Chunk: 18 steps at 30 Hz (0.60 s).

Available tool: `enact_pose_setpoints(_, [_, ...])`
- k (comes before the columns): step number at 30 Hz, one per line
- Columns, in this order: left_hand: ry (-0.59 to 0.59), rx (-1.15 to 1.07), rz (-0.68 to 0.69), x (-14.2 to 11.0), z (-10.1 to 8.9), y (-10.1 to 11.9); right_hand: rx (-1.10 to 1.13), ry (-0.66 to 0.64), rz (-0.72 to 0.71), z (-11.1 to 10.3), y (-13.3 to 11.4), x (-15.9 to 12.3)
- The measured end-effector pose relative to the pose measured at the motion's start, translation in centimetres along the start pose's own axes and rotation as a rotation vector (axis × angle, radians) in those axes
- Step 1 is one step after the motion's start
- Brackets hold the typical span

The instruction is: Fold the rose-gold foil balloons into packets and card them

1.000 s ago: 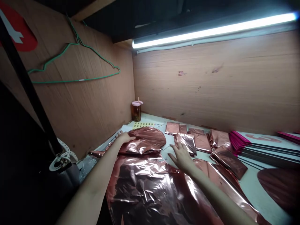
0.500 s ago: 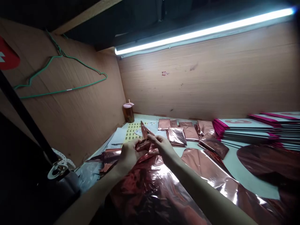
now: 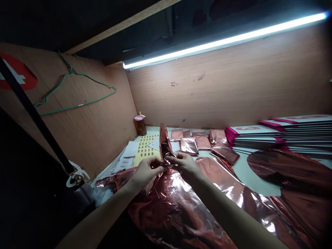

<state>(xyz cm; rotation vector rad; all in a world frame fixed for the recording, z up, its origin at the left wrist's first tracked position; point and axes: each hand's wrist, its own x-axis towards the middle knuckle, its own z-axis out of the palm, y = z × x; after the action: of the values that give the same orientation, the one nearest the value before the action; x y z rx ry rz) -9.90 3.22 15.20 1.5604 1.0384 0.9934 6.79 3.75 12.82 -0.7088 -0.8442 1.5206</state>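
Observation:
A large rose-gold foil balloon (image 3: 176,204) lies in front of me, shiny and wrinkled. My left hand (image 3: 149,170) pinches its gathered upper part from the left, thumb and fingers closed. From the right, my right hand (image 3: 185,165) pinches the same gathered foil, almost touching the left. A narrow folded piece of the foil stands upright above my fingertips. The exact spot under the fingers is partly hidden. More flat rose-gold foil (image 3: 218,173) spreads over the table to the right of my right hand.
Folded foil packets (image 3: 189,146) lie behind my hands. Stacks of pink-edged cards (image 3: 255,133) stand at the right. A yellow label sheet (image 3: 147,147), papers and a lidded brown cup (image 3: 140,125) are at back left. A green hanger (image 3: 77,104) hangs on the left panel; a black pole (image 3: 33,114) slants nearby.
My hands have come closer together on the foil, and the upright piece above them now stands taller and wider. The camera view has shifted slightly.

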Motion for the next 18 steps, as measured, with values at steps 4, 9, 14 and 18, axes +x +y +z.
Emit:
enact_pose_setpoints(4, [0.013, -0.138, -0.051, 0.2, 0.0, 0.0, 0.028, -0.018, 0.002, -0.5, -0.4, -0.6])
enact_pose_setpoints(9, [-0.073, -0.145, -0.092, 0.0, 0.2, 0.1, 0.064, 0.031, -0.049, -0.8, -0.3, -0.2])
enact_pose_setpoints(14, [0.238, 0.052, 0.006, 2.7, -3.3, -0.8, 0.047, 0.039, -0.053, -2.7, -1.6, -0.7])
enact_pose_setpoints(18, [0.504, 0.279, 0.092, 7.1, -9.9, -0.5, -0.195, 0.088, -0.174, -9.2, -6.6, -4.4])
